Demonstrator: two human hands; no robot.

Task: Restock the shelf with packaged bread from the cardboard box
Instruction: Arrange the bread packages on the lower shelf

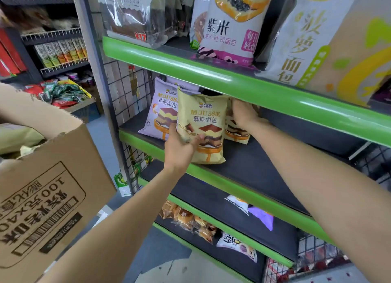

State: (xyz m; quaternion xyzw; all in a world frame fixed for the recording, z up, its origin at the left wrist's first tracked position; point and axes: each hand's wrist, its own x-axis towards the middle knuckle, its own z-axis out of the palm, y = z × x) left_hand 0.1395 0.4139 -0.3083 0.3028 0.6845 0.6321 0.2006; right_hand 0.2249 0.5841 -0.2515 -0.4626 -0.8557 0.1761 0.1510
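Glossy plastic bread bag (203, 126), rough cardboard box (48, 189)

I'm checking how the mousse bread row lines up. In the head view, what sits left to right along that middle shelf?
Purple mousse bread bag → left hand gripping the yellow mousse bread bag → right hand on another yellow bag behind it → bare dark shelf.

Bare shelf (264, 166) right of yellow pack (203, 122)
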